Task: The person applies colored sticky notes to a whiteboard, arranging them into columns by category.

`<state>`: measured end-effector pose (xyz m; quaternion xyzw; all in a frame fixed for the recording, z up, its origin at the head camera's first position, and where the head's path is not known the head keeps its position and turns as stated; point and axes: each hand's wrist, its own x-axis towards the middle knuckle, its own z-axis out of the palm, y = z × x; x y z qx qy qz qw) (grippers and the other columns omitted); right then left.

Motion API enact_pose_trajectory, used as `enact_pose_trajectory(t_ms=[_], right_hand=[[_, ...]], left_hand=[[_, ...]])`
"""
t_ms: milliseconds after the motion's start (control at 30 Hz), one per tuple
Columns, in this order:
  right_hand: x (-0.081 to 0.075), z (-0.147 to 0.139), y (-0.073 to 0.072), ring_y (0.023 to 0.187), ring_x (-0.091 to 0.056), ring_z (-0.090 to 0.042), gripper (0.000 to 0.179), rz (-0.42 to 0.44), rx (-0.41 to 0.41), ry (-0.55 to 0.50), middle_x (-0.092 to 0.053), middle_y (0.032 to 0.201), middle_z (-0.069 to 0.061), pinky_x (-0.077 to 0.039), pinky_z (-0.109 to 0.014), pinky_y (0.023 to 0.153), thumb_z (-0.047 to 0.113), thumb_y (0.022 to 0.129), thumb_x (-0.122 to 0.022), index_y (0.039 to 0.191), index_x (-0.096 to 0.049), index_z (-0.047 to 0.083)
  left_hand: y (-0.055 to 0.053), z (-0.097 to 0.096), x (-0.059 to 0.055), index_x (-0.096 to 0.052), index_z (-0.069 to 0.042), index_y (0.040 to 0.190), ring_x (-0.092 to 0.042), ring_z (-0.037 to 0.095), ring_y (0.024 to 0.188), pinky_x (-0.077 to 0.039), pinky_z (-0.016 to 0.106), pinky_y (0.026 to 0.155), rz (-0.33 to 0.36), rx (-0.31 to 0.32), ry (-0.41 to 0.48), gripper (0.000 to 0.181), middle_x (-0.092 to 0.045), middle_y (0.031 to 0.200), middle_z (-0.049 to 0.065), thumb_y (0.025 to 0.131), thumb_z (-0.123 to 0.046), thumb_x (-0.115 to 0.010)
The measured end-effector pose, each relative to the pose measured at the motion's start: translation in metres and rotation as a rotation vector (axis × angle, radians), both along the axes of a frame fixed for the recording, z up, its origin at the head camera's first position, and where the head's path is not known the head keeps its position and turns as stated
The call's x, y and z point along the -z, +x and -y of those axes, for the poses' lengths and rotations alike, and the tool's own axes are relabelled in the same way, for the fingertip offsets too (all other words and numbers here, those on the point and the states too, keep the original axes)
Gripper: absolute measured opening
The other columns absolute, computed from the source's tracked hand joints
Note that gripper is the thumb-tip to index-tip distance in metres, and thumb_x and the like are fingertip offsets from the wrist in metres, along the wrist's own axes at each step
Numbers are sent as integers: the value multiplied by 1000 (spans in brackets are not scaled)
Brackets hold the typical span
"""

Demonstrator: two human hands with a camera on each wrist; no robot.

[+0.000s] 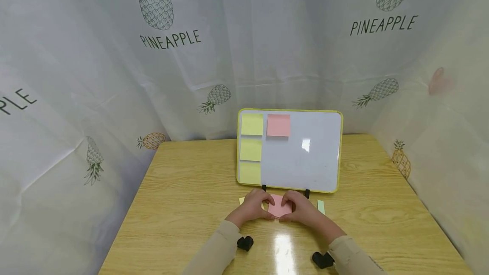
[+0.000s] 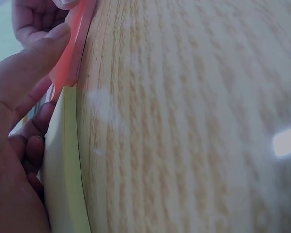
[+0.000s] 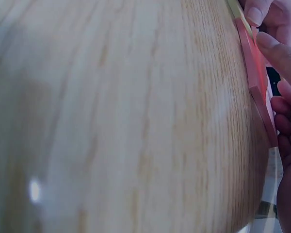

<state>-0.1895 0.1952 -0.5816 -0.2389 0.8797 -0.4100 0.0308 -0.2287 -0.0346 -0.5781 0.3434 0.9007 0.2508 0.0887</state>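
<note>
Both hands meet at a pink sticky note pad point(image 1: 280, 205) lying on the table in front of a whiteboard. My left hand point(image 1: 254, 205) pinches the pad's top sheet at its left side, thumb at the near edge. From the other side my right hand point(image 1: 304, 209) does the same, the two thumbtips close together. In the right wrist view, the top pink sheet point(image 3: 258, 56) bows up slightly between the fingers. A yellow sticky note pad point(image 2: 63, 160) lies under the left hand, its end against the pink pad. Beyond the right hand shows a pale green pad point(image 1: 321, 206).
The yellow-framed whiteboard point(image 1: 302, 156) stands upright on black feet point(image 1: 307, 193) just behind the hands. Three yellow notes point(image 1: 251, 150) run down its left side, with one pink note point(image 1: 278, 125) beside the top one. A pineapple-print curtain point(image 1: 267, 54) surrounds the wooden table point(image 1: 183, 190).
</note>
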Motion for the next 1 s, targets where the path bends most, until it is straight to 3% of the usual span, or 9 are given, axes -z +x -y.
enact_pose_trajectory(t_ms=[333,667,1000], right_hand=[[-3,0,5,74,-48,-14,35,-26,-16,-28,-54,85,4,-43,-25,62,32,75,-86,90,-59,17],[-5,-2,10,73,-49,-15,34,-43,6,-5,-53,84,3,-44,-25,62,31,74,-87,91,-60,17],[-3,-4,15,77,-47,-10,25,-37,103,-4,-54,89,7,-42,-27,67,34,77,-84,81,-63,22]], left_hand=[[3,1,-1,-70,-27,99,-45,9,98,-38,33,88,42,-11,18,26,-55,96,-17,81,-43,-79],[5,1,-6,-71,-23,98,-44,8,93,-37,33,84,15,-3,48,21,-55,94,-14,84,-38,-77],[5,-1,-8,-71,-27,98,-45,7,95,-37,29,86,53,-19,29,19,-55,95,-17,85,-41,-75]])
